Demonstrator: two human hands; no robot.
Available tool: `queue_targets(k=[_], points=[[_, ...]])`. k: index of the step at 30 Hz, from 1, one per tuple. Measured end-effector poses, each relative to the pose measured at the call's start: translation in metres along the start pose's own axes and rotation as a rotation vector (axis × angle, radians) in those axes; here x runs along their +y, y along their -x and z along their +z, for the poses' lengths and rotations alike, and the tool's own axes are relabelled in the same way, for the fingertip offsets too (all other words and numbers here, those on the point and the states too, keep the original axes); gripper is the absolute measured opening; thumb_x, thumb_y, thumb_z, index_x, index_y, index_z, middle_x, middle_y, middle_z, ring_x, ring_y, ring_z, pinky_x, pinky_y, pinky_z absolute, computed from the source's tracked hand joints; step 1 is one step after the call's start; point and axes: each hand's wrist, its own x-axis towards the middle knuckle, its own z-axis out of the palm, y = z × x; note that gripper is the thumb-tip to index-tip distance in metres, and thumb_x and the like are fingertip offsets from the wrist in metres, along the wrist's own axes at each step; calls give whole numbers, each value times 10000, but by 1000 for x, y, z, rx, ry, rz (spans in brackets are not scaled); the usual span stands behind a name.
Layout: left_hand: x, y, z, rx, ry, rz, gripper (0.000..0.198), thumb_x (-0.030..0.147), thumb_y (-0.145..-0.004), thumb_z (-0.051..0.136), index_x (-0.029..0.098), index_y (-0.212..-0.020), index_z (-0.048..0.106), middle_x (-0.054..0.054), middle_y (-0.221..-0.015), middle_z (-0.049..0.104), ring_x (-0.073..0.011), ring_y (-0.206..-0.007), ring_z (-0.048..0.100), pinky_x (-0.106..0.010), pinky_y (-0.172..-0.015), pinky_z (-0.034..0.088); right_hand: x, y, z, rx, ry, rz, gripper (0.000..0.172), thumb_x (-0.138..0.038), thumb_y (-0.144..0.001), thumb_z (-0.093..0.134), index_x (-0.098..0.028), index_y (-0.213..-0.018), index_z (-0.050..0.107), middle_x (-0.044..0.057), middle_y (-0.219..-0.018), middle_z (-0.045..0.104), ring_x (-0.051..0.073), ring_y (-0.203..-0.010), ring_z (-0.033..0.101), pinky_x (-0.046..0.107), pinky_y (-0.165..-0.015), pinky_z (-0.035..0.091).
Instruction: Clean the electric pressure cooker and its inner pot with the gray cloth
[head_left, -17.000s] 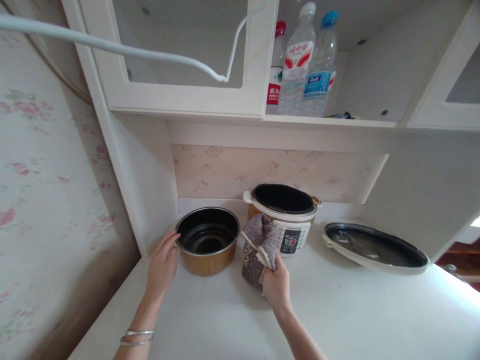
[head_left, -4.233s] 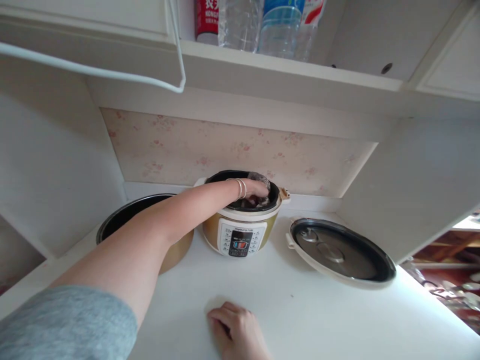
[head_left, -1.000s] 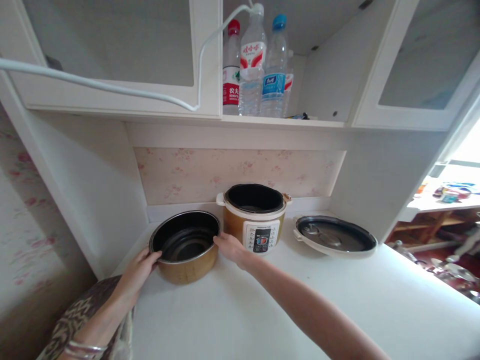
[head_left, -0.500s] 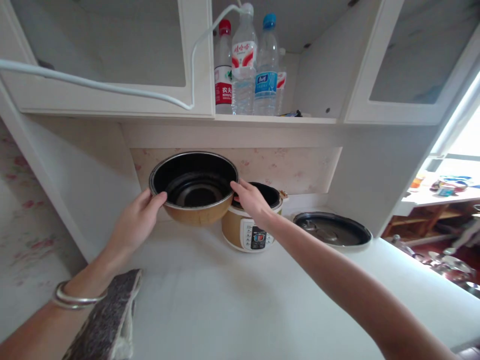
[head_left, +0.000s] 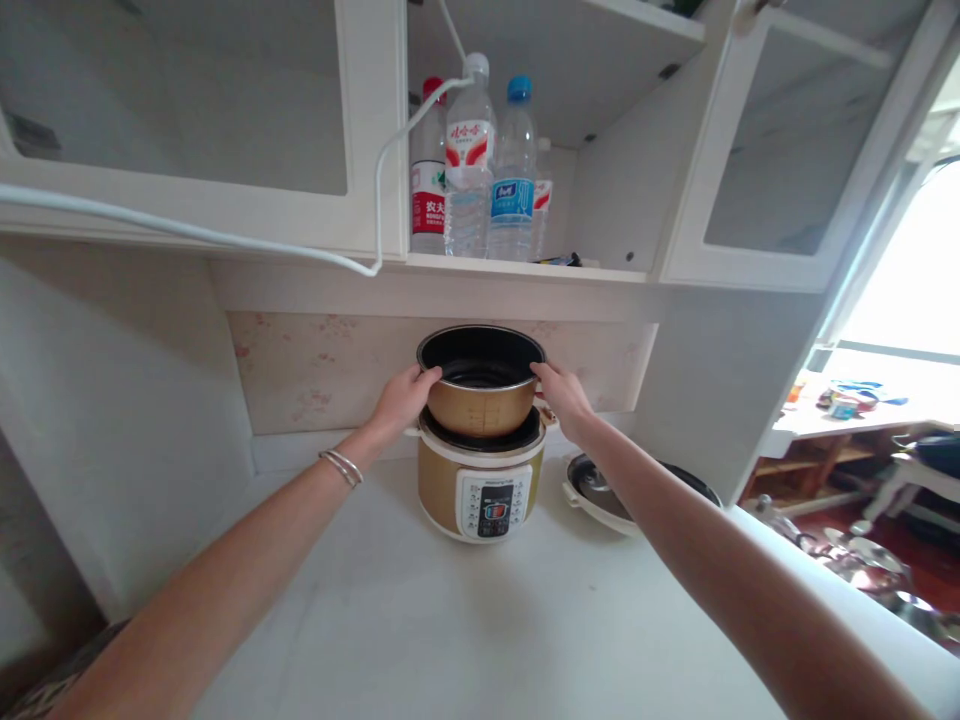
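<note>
A gold inner pot with a black inside is held level by its rim, directly over the open top of the pressure cooker. Its base sits close to the cooker's mouth; whether it dips inside I cannot tell. My left hand is closed on the left edge of the pot, thumb on the rim. On the opposite edge my right hand grips the rim in the same way. The cooker has a white front panel with a dark display. To its right the lid lies upside down, partly behind my right forearm.
Several plastic bottles stand on the cabinet shelf above. A white cable hangs in front of the cabinet on the left. The white counter ends at the right, where metal pots lie lower down.
Both hands have carried the inner pot rightward, from beside the cooker to over its opening, and levelled it. The camera view has shifted, and the dark cloth-like item at left is mostly out of view.
</note>
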Motion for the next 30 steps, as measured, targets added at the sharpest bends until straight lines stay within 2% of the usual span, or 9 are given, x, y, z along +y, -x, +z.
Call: queue_targets(k=[7, 11, 14, 18, 21, 25, 27, 29, 30], points=[[-21, 5, 27, -73, -190, -34, 441, 550, -812, 455, 161, -707, 634, -95, -741, 676, -241, -747, 615, -323, -685, 402, 39, -4, 1, -48, 48, 164, 423, -442, -840, 406, -153, -1035, 645, 89, -947, 683, 193, -789, 614, 289, -685, 482], [-36, 15, 32, -135, -252, -76, 464, 556, -821, 445, 159, -777, 679, -120, -817, 700, -279, -823, 637, -349, -735, 428, 57, 4, 10, -62, 150, 209, 411, -433, -845, 386, -167, -991, 663, 98, -983, 681, 230, -885, 610, 343, -776, 462], [-48, 23, 37, -171, -304, -65, 456, 513, -847, 423, 151, -888, 697, -146, -1039, 679, -284, -977, 618, -359, -850, 428, 65, 8, 13, -89, 250, 222, 375, -392, -846, 394, -171, -956, 676, 112, -1022, 677, 261, -985, 592, 378, -858, 423], [-59, 33, 46, -213, -392, -84, 537, 502, -889, 345, 121, -1150, 619, -184, -1396, 452, -304, -1269, 444, -399, -1027, 330, 68, 12, 14, -149, 356, 182, 309, -314, -848, 411, -161, -888, 677, 138, -1065, 662, 277, -1057, 571, 380, -921, 383], [-63, 41, 50, -219, -421, -123, 668, 564, -902, 270, 92, -1326, 476, -216, -1509, 241, -322, -1390, 242, -466, -1096, 223, 64, 19, 11, -174, 386, 110, 322, -319, -873, 391, -159, -970, 653, 141, -1093, 649, 276, -1061, 568, 384, -930, 383], [-69, 50, 50, -222, -430, -112, 785, 605, -905, 159, 32, -1411, 338, -233, -1526, 134, -306, -1421, 126, -522, -1122, 129, 53, 41, 1, -136, 383, 9, 415, -374, -917, 340, -172, -1218, 542, 121, -1276, 558, 244, -1190, 487, 364, -1003, 344], [-74, 52, 47, -226, -426, -78, 762, 581, -919, 121, 49, -1428, 315, -200, -1534, 138, -287, -1425, 117, -529, -1124, 133, 50, 62, -11, -110, 344, -54, 415, -392, -925, 340, -202, -1245, 522, 92, -1310, 533, 218, -1184, 491, 343, -1008, 348], [-84, 51, 42, -222, -423, -25, 702, 539, -937, 107, 91, -1438, 310, -153, -1537, 181, -253, -1425, 139, -501, -1134, 151, 50, 91, -29, -178, 265, -76, 387, -429, -916, 384, -221, -1192, 558, 76, -1222, 589, 204, -1067, 561, 331, -941, 411], [-89, 50, 39, -215, -426, 4, 675, 517, -945, 113, 101, -1437, 315, -138, -1532, 212, -234, -1422, 162, -473, -1141, 161, 54, 106, -40, -284, 222, -40, 379, -454, -903, 416, -217, -1147, 583, 75, -1136, 629, 201, -981, 595, 328, -881, 447]])
